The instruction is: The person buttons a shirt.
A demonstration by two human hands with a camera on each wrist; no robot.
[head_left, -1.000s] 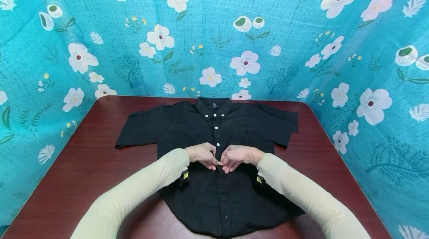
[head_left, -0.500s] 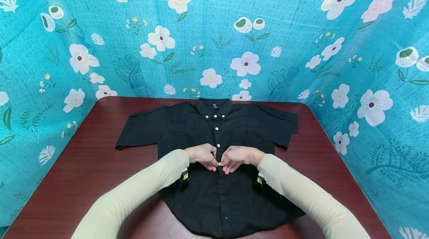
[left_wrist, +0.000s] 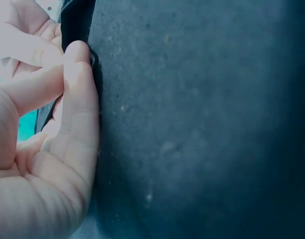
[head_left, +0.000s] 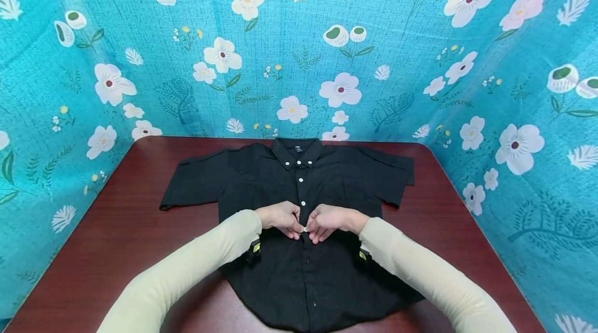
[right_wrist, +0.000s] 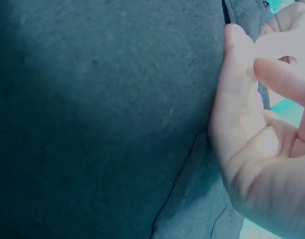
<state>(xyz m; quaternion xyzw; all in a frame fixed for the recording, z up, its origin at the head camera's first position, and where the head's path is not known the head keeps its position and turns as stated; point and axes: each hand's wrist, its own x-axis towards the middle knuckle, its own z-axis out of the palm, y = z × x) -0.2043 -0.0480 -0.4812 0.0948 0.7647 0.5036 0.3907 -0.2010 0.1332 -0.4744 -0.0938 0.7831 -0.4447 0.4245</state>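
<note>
A black short-sleeved shirt (head_left: 275, 281) lies face up and spread out, its collar at the far side. White buttons run down its front placket. Over the middle of that placket, my left hand (head_left: 282, 218) pinches the cloth edge between thumb and index finger. Facing it, my right hand (head_left: 333, 220) has its thumb and fingertips at a small white button (head_left: 305, 229), apparently pinching it. The two hands' fingertips nearly meet there. In the left wrist view, the left thumb and index finger (left_wrist: 77, 74) press together at the dark fabric. The buttonhole is hidden by fingers.
Underneath is a dark reddish-brown table (head_left: 117, 229) with rounded far corners. A blue floral curtain (head_left: 261, 63) hangs behind it and along both sides. Below the hands, the lower placket (head_left: 308, 276) shows small slits. Each wrist carries a small dark device.
Both hands stay at the same button, with only tiny fingertip shifts. The head view has moved very slightly.
</note>
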